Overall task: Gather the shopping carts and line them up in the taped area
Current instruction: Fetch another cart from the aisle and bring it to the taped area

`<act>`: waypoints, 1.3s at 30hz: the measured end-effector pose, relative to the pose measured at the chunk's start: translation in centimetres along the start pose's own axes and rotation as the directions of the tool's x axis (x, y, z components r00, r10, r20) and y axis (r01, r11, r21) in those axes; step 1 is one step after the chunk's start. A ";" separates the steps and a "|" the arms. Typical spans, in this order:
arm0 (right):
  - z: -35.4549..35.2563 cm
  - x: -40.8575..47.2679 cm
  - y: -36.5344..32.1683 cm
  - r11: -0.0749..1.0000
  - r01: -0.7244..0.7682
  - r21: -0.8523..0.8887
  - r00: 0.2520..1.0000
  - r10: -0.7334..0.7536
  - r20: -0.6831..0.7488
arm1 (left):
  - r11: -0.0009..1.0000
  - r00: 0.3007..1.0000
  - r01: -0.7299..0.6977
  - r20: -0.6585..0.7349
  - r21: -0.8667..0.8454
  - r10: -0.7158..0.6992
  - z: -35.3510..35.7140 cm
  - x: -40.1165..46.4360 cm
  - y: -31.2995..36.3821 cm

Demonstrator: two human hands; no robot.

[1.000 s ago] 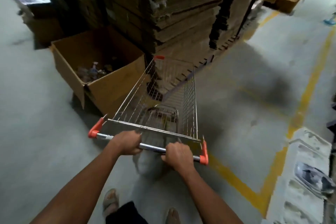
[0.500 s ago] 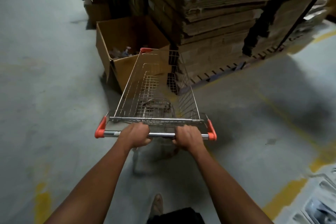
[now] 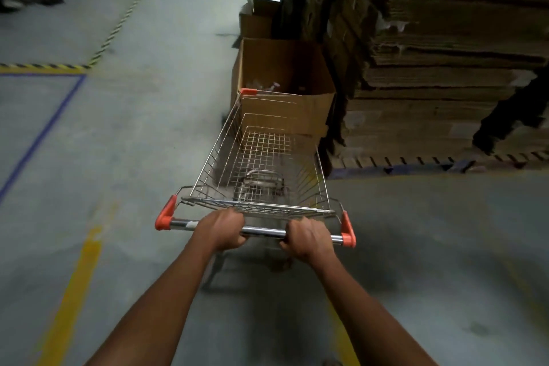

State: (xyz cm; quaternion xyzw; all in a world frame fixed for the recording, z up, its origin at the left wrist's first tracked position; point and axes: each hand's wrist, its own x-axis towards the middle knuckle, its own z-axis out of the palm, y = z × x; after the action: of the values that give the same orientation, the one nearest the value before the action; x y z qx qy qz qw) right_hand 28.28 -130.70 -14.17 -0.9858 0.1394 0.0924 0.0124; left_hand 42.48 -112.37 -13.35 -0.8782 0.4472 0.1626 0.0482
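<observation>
The empty shopping cart (image 3: 261,163) has swung left, both hands' fingers (image 3: 234,218) wrapped around its handle (image 3: 264,230).

1. A wire shopping cart (image 3: 261,163) stands upright on the concrete floor, its basket empty, with orange caps at the handle ends and one front corner.
2. Blue floor tape (image 3: 44,131) marks an area well to the cart's left.

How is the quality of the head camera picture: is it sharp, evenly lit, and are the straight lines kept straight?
Head view: dim and uneven, the stack of flattened brown cardboard nearly lost in shadow; motion blur softens the silver wire shopping cart and the grey concrete floor; wide-angle distortion splays the forearms and slants the floor lines.
</observation>
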 end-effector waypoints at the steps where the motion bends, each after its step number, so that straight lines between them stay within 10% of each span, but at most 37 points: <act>1: 0.0 0.1 0.9 0.999 0.035 -0.006 0.999 -0.035 0.004 | 0.999 0.999 0.042 0.005 -0.017 -0.042 0.1 0.0 0.8; 18: -1.3 9.5 16.1 0.888 0.445 -0.112 0.895 -0.442 0.051 | 0.896 0.906 0.418 -0.003 -0.150 -0.423 -1.3 6.4 13.7; 39: -6.8 31.2 19.0 0.633 0.761 -0.142 0.649 -0.746 0.151 | 0.686 0.723 0.658 0.005 -0.311 -0.691 -5.6 20.0 9.8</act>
State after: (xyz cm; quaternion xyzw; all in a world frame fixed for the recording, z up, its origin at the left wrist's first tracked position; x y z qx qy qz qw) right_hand 53.72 -157.76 -13.29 -0.9457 -0.2950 0.1303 -0.0401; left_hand 46.93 -134.97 -14.02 -0.9856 0.0658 0.1475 -0.0501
